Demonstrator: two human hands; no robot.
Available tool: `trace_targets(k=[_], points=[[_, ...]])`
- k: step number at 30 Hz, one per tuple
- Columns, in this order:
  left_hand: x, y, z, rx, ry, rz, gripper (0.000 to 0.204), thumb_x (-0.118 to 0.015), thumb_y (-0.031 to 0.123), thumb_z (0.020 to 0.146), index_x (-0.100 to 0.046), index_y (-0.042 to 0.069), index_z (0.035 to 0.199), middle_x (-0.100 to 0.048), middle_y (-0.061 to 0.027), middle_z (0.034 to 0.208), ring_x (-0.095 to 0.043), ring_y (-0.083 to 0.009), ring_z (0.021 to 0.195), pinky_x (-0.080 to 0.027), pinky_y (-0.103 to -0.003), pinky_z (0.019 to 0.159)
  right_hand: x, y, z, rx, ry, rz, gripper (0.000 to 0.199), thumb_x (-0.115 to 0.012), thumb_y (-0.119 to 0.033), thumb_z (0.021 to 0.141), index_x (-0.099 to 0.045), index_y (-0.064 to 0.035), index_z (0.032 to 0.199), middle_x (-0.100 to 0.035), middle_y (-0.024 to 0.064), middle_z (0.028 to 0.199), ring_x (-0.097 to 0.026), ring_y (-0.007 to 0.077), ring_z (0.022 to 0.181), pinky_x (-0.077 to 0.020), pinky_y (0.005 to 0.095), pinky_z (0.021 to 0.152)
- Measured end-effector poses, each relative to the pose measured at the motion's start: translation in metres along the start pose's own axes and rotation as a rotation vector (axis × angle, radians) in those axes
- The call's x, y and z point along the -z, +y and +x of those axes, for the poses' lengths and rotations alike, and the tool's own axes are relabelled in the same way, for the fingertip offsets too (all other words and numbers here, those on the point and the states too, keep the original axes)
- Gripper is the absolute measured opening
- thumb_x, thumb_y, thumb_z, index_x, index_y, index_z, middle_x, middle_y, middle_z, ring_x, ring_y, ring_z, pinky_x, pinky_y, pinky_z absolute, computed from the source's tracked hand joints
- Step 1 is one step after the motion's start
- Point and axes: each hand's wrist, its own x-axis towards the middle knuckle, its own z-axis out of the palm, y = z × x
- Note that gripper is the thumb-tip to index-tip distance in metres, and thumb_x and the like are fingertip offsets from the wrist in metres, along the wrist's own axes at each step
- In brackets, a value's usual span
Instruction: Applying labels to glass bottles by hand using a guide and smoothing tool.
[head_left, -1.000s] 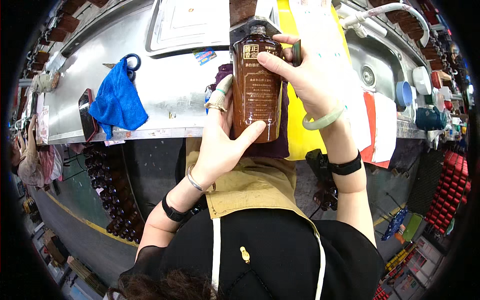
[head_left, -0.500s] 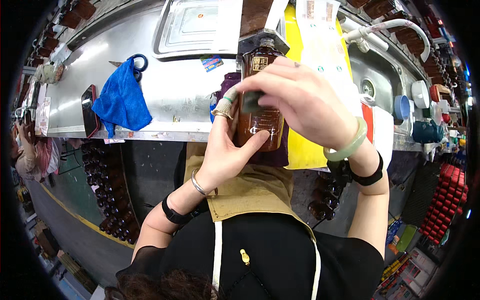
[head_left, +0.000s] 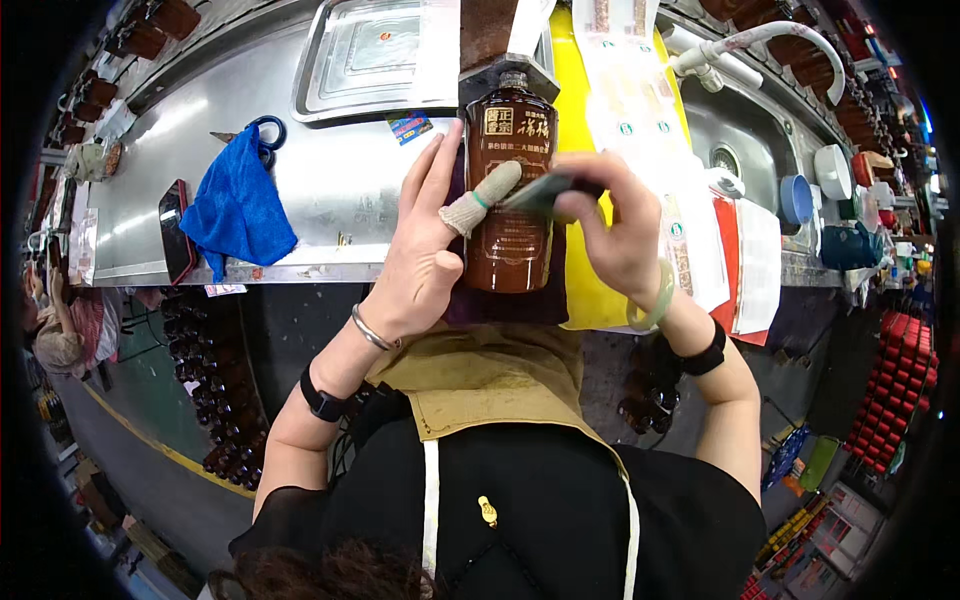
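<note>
A brown glass bottle [head_left: 508,258] with gold print lies on a dark purple cloth [head_left: 500,310], neck away from me. My left hand [head_left: 412,260] is beside it, fingers stretched out. A knitted finger cover [head_left: 487,192] with a green band is on one of its fingers, which reaches across the bottle's front. Over the bottle's right side, my right hand [head_left: 622,215] pinches a dark, thin flat piece [head_left: 540,193], blurred at its edge. The piece comes close to the covered fingertip; I cannot tell whether they touch.
Left on the metal bench lie a blue cloth [head_left: 240,205], blue-handled scissors [head_left: 268,138] and a phone [head_left: 176,230]. A metal tray [head_left: 312,75] is behind. To the right are a yellow sheet [head_left: 585,290], label sheets [head_left: 625,110], a sink [head_left: 770,140] and a tap [head_left: 770,38].
My left hand has let go of the bottle's side and opened out flat. My right hand has moved right and down, uncovering the bottle's printed front, with the dark piece still in it.
</note>
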Motion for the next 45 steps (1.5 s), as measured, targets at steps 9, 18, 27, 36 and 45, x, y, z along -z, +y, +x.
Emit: trace_targets(k=[9, 18, 27, 36, 45], points=[[0.001, -0.03, 0.004, 0.017, 0.175, -0.038, 0.11, -0.004, 0.083, 0.096, -0.037, -0.001, 0.16, -0.023, -0.0244, 0.17, -0.023, -0.0416, 0.155, -0.016, -0.049, 0.127, 0.008, -0.054, 0.003, 0.734, -0.636, -0.351, 0.035, -0.071, -0.011, 0.081, -0.077, -0.0112, 0.116, -0.072, 0.0013, 0.096, -0.058, 0.0152, 0.073, -0.0504, 0.0299, 0.065], [0.013, -0.03, -0.011, 0.176, 0.396, -0.321, 0.12, 0.0, 0.09, 0.088, -0.026, 0.0, 0.164, -0.031, -0.0188, 0.168, -0.024, -0.0303, 0.157, -0.015, -0.044, 0.129, -0.025, -0.058, 0.035, 0.798, -0.579, -0.573, 0.011, -0.065, -0.021, 0.077, -0.064, -0.0142, 0.085, -0.054, -0.0004, 0.08, -0.056, 0.0177, 0.079, -0.0446, 0.0355, 0.076], [0.019, -0.027, -0.029, 0.238, 0.382, -0.339, 0.117, -0.002, 0.086, 0.093, -0.029, -0.006, 0.161, -0.034, -0.0215, 0.165, -0.03, -0.0313, 0.155, -0.019, -0.044, 0.127, -0.017, -0.053, 0.112, 0.803, -0.287, -1.012, 0.021, -0.065, -0.013, 0.078, -0.069, -0.0159, 0.098, -0.059, -0.0015, 0.087, -0.058, 0.0207, 0.084, -0.0435, 0.0365, 0.082], [0.008, -0.014, -0.02, 0.294, 0.272, -0.411, 0.119, 0.001, 0.09, 0.088, -0.034, 0.002, 0.161, -0.042, -0.018, 0.161, -0.042, -0.03, 0.148, -0.031, -0.048, 0.124, -0.001, -0.022, 0.112, 0.615, -0.143, -0.682, 0.011, -0.073, -0.013, 0.085, -0.072, -0.0149, 0.096, -0.071, -0.001, 0.09, -0.062, 0.0207, 0.082, -0.0431, 0.0383, 0.08], [0.0, -0.004, -0.016, 0.134, 0.139, -0.273, 0.118, -0.008, 0.09, 0.09, -0.04, -0.002, 0.158, -0.044, -0.0227, 0.16, -0.044, -0.0348, 0.146, -0.032, -0.046, 0.121, 0.018, -0.025, 0.004, 0.583, -0.398, -0.238, 0.034, -0.073, -0.007, 0.076, -0.074, -0.0155, 0.109, -0.073, -0.0049, 0.099, -0.059, 0.0163, 0.076, -0.0449, 0.0345, 0.082]])
